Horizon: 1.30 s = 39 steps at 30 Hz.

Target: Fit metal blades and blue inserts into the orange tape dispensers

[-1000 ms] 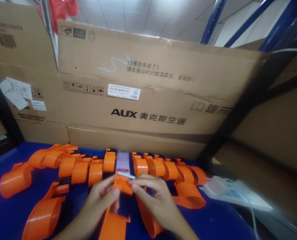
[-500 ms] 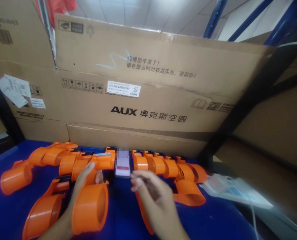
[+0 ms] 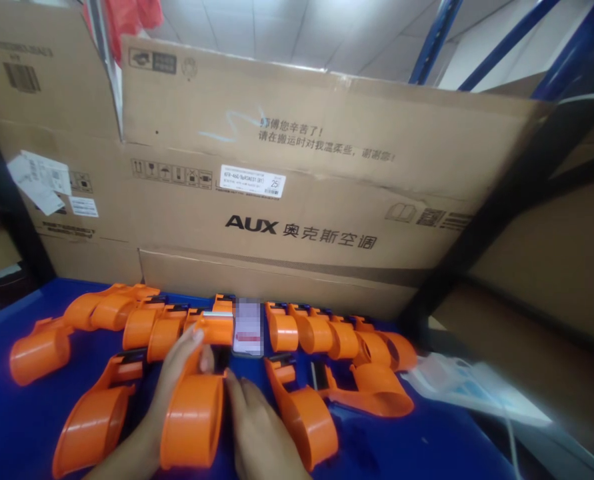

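My left hand [image 3: 179, 363] grips an orange tape dispenser [image 3: 193, 420] near its top, with the thumb along the handle end and the round ring hanging down towards me. Close against that ring's right side is my right hand [image 3: 261, 420], back towards me. Its fingers are bent in and partly hidden, so what they hold cannot be seen. Another orange dispenser [image 3: 309, 420] lies right of this hand, and one more dispenser [image 3: 94, 427] lies left of my left forearm. Just beyond the hands, a dispenser [image 3: 217, 327] carries a pale toothed strip.
A phone [image 3: 248, 330] with a lit screen leans at the back of the blue surface [image 3: 407, 443]. Several orange dispensers [image 3: 314, 333] line up on both sides of it. Behind stands a large cardboard sheet [image 3: 301, 200]. A plastic bag [image 3: 457, 380] with a cable lies right.
My right hand has moved left and down, from beside the phone to against the held dispenser. The dispenser in my left hand has shifted slightly right. The view has tilted a little.
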Available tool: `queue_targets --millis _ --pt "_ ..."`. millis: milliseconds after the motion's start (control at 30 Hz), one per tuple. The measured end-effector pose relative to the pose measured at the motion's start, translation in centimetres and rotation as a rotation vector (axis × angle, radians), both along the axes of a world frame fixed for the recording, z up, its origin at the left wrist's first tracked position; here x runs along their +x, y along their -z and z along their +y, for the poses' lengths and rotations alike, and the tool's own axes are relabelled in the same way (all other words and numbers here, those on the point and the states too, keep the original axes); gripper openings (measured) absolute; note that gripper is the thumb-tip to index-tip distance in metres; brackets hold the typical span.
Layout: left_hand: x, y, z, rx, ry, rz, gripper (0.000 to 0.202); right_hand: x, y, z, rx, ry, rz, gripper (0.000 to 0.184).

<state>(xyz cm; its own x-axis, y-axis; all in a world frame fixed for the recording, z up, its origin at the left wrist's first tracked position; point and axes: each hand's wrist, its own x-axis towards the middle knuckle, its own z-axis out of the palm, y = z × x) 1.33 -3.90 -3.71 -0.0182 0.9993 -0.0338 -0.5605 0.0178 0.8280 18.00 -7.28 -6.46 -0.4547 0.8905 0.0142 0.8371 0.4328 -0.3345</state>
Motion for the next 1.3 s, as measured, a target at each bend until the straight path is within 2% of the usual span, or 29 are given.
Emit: queue_targets --millis 67,133,233,333,400,500,600,700,867,1133,1300 --pt "0.0 0.1 0.4 0.015 0.072 0.08 0.047 -0.1 -0.4 -0.1 0.046 -0.008 -0.055 0.076" --pt "0.0 0.1 0.7 0.034 0.088 0.14 0.052 0.1 -0.5 -0.1 0.151 -0.013 -0.069 0.07" --pt "-0.1 0.0 0.8 0.083 0.036 0.196 0.051 0.9 -1.2 -0.2 0.435 -0.019 -0.019 0.058" --pt "0.2 0.2 0.5 0.118 -0.034 0.22 0.042 2.1 -2.5 -0.1 0.746 0.042 0.083 0.047" --pt "0.7 0.4 0.1 0.117 -0.07 0.224 0.035 2.9 -3.5 0.0 0.847 0.051 0.169 0.045" --pt "1.7 0.8 -0.6 0.085 -0.05 0.257 0.034 3.7 -4.6 0.2 0.843 -0.028 0.277 0.043" --pt "2.4 1.2 -1.2 0.108 0.065 0.318 0.044 3.8 -5.2 0.2 0.77 -0.047 0.362 0.036" --pt "2.7 1.5 -1.6 0.152 0.156 0.332 0.044 3.5 -5.4 0.1 0.701 -0.037 0.437 0.032" --pt "2.7 1.5 -1.7 0.157 0.197 0.325 0.042 3.4 -5.5 0.2 0.64 -0.065 0.521 0.034" --pt "2.5 0.2 -1.8 0.152 0.245 0.328 0.048 3.8 -5.7 0.4 0.641 -0.099 0.507 0.034" --pt "2.4 0.5 -1.9 0.127 0.266 0.311 0.05 3.9 -5.6 0.3 0.656 -0.126 0.455 0.038"
